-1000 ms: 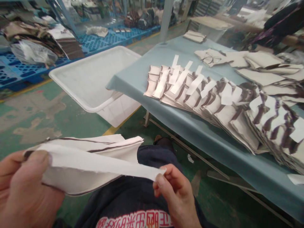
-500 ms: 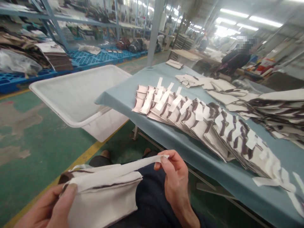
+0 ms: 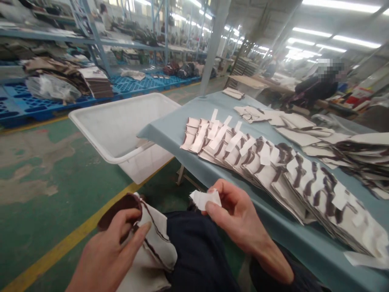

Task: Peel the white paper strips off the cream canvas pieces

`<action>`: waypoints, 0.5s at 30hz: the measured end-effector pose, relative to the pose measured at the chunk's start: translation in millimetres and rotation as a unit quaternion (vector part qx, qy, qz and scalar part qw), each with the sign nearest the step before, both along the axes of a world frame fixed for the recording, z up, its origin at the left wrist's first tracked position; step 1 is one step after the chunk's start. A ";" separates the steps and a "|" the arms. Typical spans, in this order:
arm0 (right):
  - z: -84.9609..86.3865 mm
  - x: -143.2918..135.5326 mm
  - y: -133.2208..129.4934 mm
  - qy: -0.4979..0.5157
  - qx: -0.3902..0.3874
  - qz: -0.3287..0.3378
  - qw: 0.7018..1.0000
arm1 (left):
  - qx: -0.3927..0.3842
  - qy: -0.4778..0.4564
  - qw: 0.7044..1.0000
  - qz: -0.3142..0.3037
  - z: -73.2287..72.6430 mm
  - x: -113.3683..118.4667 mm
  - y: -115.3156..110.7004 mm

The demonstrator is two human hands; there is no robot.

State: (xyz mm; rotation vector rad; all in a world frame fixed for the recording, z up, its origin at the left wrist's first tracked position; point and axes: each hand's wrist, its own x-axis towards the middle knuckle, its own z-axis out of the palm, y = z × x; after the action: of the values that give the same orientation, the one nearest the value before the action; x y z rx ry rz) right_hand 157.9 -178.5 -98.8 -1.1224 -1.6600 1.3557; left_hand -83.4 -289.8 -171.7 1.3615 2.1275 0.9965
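Note:
Between the thumb and fingers of my left hand (image 3: 112, 247) is the brown-edged top of a cream fabric piece (image 3: 156, 243), which hangs down over my dark-clothed lap. My right hand (image 3: 240, 215) pinches a short white strip (image 3: 205, 199) with a frayed left end, held apart from the fabric near the table's front edge. Overlapping cream pieces with dark brown edges (image 3: 267, 174) lie in a long row on the blue-green table (image 3: 170, 121), with white strips (image 3: 221, 133) on top of them.
A white plastic tub (image 3: 112, 152) stands on the green floor left of the table. More cream pieces (image 3: 306, 134) are stacked toward the table's far right side. Behind are blue pallets (image 3: 127, 83), shelving and a person in dark clothing (image 3: 316, 87).
The white strip, earlier stretched between both hands over the fabric, is now only in my right hand and looks shorter. My left hand and the fabric have moved right, and the fabric has turned.

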 end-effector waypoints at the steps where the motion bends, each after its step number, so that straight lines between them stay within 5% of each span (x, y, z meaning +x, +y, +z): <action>1: 3.1 -1.8 0.4 -0.037 -0.005 0.025 0.999 | -0.011 -0.044 0.999 -0.019 8.4 7.1 2.5; 5: 7.2 -9.0 -3.6 -0.110 -0.028 0.113 0.987 | -0.084 -0.204 0.962 -0.158 31.5 26.1 14.5; 9: 8.7 -14.0 -10.4 -0.120 -0.052 0.171 0.976 | -0.121 -0.336 0.898 -0.259 36.1 31.7 27.1; 15: 11.6 -16.0 -8.0 -0.165 -0.015 0.191 0.968 | -0.102 -0.398 0.865 -0.289 33.0 38.4 27.6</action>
State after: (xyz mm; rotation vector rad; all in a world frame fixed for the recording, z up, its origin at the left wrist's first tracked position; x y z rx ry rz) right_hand 141.9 -186.5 -87.2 -1.1313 -2.1918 1.4906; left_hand -45.0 -262.2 -138.7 1.0965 1.0779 0.8349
